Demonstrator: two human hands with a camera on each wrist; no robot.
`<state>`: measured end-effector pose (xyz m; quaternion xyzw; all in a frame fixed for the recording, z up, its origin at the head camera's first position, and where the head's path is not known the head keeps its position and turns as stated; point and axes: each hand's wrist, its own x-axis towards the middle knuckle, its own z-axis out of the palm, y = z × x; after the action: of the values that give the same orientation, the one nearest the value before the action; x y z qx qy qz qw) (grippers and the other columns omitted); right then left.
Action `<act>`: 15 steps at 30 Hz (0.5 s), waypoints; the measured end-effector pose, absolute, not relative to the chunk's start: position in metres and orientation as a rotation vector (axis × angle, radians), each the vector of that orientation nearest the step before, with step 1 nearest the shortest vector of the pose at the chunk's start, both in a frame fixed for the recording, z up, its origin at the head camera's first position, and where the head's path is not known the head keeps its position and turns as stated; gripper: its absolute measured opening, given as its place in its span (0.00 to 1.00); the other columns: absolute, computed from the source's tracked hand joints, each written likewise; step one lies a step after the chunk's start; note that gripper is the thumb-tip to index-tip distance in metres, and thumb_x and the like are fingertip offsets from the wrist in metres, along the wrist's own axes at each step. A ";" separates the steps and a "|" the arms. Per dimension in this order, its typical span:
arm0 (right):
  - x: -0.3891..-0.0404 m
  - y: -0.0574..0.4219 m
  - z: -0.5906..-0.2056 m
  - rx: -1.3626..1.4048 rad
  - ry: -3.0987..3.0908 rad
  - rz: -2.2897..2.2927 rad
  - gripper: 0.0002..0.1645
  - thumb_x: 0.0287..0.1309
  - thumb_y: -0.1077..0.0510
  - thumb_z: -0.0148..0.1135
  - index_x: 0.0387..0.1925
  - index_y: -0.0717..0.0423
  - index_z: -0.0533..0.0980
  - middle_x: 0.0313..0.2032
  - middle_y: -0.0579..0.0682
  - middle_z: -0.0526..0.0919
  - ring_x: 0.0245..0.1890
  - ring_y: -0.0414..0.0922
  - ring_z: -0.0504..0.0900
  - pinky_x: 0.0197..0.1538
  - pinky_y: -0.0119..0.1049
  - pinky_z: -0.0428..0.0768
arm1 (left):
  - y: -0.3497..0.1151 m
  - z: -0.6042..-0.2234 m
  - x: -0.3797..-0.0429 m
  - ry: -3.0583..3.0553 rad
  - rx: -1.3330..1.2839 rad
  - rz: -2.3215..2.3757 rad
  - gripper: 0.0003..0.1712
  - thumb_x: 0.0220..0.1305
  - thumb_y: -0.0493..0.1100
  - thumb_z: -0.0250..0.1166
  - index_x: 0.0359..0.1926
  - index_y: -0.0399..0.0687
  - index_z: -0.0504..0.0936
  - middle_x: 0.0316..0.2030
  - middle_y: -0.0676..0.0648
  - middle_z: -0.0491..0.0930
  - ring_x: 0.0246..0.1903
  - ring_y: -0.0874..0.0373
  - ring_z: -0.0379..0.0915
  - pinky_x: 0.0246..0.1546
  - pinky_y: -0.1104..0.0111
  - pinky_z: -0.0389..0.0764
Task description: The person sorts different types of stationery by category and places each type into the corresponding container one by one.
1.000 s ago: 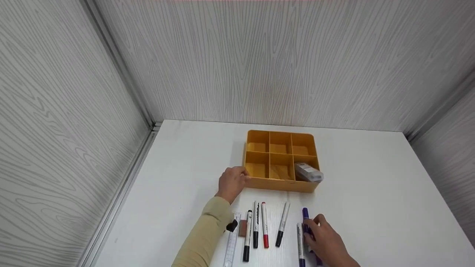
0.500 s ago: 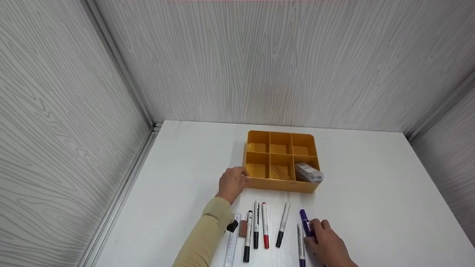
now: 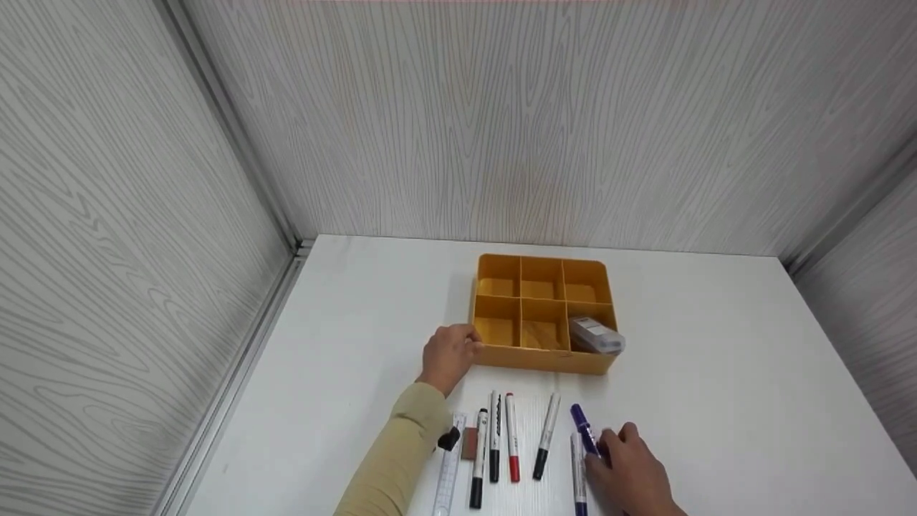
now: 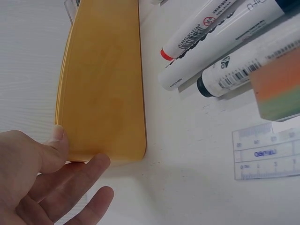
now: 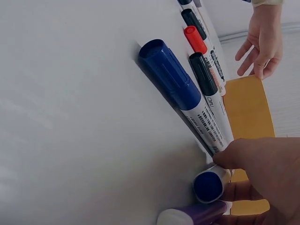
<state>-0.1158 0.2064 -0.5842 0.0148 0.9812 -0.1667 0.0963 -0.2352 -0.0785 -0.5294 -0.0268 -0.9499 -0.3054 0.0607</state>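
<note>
At its near left corner, a yellow compartment box (image 3: 537,357) is held by my left hand (image 3: 450,357); the left wrist view shows thumb and index finger (image 4: 100,161) on the corner. My right hand (image 3: 632,469) pinches a purple marker (image 3: 582,423), whose far end sticks out past the fingers. In the right wrist view, a blue marker end (image 5: 208,186) shows between thumb and fingers, with a purple barrel (image 5: 208,212) below it. Beside the hand lies a white marker with a blue cap (image 5: 171,77). The palm hides part of what is held.
A clear plastic case (image 3: 597,335) leans in the box's near right compartment. Left of the right hand lie a black-capped marker (image 3: 546,437), a red-capped marker (image 3: 512,437), other black-capped markers, an eraser (image 3: 469,444) and a clear ruler (image 3: 447,473).
The purple marker's far end has swung left, toward the white blue-capped marker, and the right hand has shifted slightly down. My left hand stays at the box corner.
</note>
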 end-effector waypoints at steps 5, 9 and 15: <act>-0.116 0.207 -0.583 0.046 2.951 -0.524 0.11 0.45 0.47 0.63 0.28 0.47 0.74 0.33 0.48 0.64 0.29 0.43 0.64 0.26 0.34 0.63 | -0.079 -0.530 -0.235 -2.881 -0.075 -0.931 0.04 0.53 0.46 0.65 0.25 0.53 0.80 0.24 0.56 0.79 0.25 0.62 0.72 0.27 0.69 0.72; -0.116 0.207 -0.581 0.056 2.968 -0.534 0.11 0.45 0.48 0.62 0.30 0.49 0.75 0.33 0.48 0.65 0.30 0.43 0.64 0.28 0.34 0.64 | -0.079 -0.530 -0.236 -2.876 -0.081 -0.927 0.05 0.53 0.46 0.65 0.25 0.53 0.80 0.24 0.56 0.79 0.25 0.62 0.72 0.26 0.69 0.72; -0.118 0.207 -0.574 0.054 2.972 -0.556 0.13 0.46 0.47 0.61 0.32 0.50 0.74 0.33 0.47 0.67 0.28 0.42 0.66 0.29 0.34 0.65 | -0.079 -0.530 -0.236 -2.880 -0.076 -0.909 0.04 0.53 0.45 0.65 0.25 0.53 0.80 0.24 0.56 0.79 0.26 0.62 0.71 0.28 0.69 0.72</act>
<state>-0.1182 0.2075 -0.5738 0.0179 0.9811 -0.1836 0.0586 -0.2357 -0.0786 -0.5303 -0.0249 -0.9516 -0.3003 0.0604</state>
